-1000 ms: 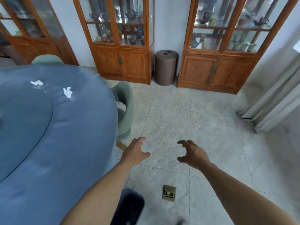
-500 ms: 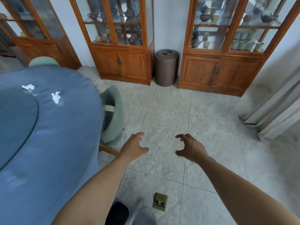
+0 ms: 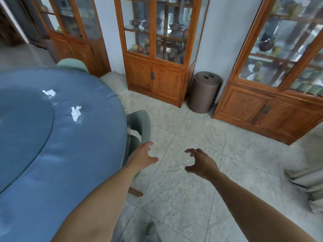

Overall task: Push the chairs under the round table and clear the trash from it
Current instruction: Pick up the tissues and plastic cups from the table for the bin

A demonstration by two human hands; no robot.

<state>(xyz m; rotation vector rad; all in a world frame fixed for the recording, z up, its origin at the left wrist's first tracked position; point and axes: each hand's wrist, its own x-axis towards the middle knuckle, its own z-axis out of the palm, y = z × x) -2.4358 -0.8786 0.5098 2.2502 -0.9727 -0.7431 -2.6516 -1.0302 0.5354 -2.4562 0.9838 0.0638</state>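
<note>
The round table (image 3: pixel 73 154) with a blue cloth fills the left. Two crumpled white tissues lie on it, one (image 3: pixel 76 113) near the right rim and one (image 3: pixel 49 93) farther back. A green chair (image 3: pixel 142 124) stands at the table's right edge, its seat partly tucked under the cloth. A second green chair (image 3: pixel 72 64) shows only its backrest top behind the table. My left hand (image 3: pixel 144 156) hovers empty with relaxed fingers, just in front of the near chair's back. My right hand (image 3: pixel 201 162) hangs over the floor, fingers loosely curled, holding nothing.
A brown cylindrical bin (image 3: pixel 203 92) stands against the wall between two wooden glass cabinets (image 3: pixel 157 49) (image 3: pixel 272 95). A third cabinet (image 3: pixel 75 35) is behind the table. Pale curtains (image 3: pixel 307 180) pool on the tiled floor at the right. My foot (image 3: pixel 152 231) shows at the bottom.
I have stepped forward and turned left. The near chair, the bin and the cabinets are closer, and my left hand has come up to the chair's back. The small brass floor socket has left view.
</note>
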